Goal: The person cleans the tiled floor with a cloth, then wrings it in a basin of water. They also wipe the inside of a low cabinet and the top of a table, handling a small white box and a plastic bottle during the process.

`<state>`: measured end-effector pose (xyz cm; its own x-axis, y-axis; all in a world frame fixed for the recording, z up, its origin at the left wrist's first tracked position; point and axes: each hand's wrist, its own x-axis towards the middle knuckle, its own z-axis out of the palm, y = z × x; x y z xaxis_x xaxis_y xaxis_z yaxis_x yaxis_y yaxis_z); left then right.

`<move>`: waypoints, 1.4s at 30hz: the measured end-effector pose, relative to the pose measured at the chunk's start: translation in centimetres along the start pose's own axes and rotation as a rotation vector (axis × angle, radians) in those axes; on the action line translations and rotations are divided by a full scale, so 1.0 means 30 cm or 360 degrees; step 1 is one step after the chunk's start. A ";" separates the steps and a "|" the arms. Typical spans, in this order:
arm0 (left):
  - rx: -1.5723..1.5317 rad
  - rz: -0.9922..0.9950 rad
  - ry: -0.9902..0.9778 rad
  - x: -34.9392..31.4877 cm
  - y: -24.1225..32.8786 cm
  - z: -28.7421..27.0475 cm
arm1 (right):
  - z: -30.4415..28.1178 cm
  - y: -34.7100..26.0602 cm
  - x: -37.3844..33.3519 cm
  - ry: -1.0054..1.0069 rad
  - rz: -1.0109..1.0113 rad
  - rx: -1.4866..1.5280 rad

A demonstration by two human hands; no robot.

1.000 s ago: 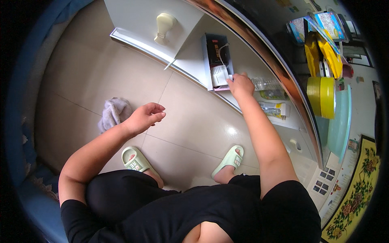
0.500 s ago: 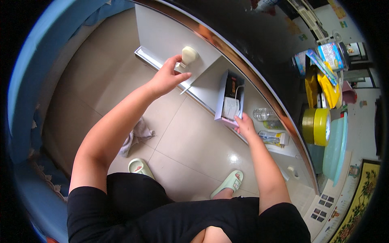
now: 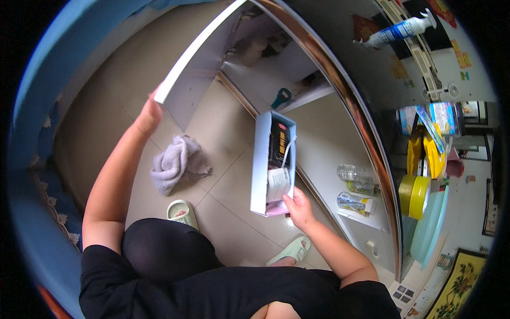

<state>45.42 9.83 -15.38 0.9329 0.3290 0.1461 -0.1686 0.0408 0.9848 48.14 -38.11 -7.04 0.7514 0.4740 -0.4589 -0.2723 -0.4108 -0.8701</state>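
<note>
My left hand [image 3: 151, 112] is at the edge of a white cabinet door [image 3: 199, 87], which stands swung out to the left; its fingers are wrapped at the edge and partly hidden by the door. In my right hand [image 3: 300, 210] is a long, open pale-blue box [image 3: 258, 165], gripped by its near end. Inside the box lie a black pack [image 3: 279, 141] and a white item [image 3: 278, 183] with a white cable. The box hangs in front of the cabinet, over the tiled floor. Behind the door, a dark-green handled thing [image 3: 281, 99] lies in the opened compartment.
Clear plastic bottles [image 3: 355, 173] and a yellow-and-clear pack [image 3: 355, 203] lie on the open shelf [image 3: 324, 133]. Yellow tape rolls [image 3: 414, 196] and a turquoise basin [image 3: 429, 226] sit on the dark cabinet top. A grey cloth [image 3: 178, 164] lies on the floor near my slippers.
The cabinet door has swung open to the left, with my left hand moving from its knob to its edge. My right hand has brought the box leftward and nearer, off the shelf.
</note>
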 end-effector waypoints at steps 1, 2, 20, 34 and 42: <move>-0.0193 -0.0075 0.0041 0.007 -0.057 -0.052 | 0.050 -0.040 0.022 -0.0005 -0.0050 0.0011; -0.0076 -0.0029 0.0063 0.021 -0.057 -0.044 | 0.086 -0.081 0.048 -0.0024 -0.0003 0.0011; 0.0260 0.0267 0.0065 0.113 0.161 0.125 | 0.243 -0.724 0.696 0.0547 -0.0243 0.0319; 0.0499 0.0411 0.0156 0.123 0.137 0.131 | 0.081 -0.720 1.204 0.0971 0.0021 0.0153; 0.0322 0.0272 0.0153 0.109 0.160 0.158 | 0.150 -0.546 1.046 0.0947 -0.0437 0.0142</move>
<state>49.17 6.63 -9.74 0.8604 0.4035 0.3114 -0.2448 -0.2087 0.9468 73.48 -13.01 -7.99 0.9975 0.0307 -0.0630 -0.0529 -0.2584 -0.9646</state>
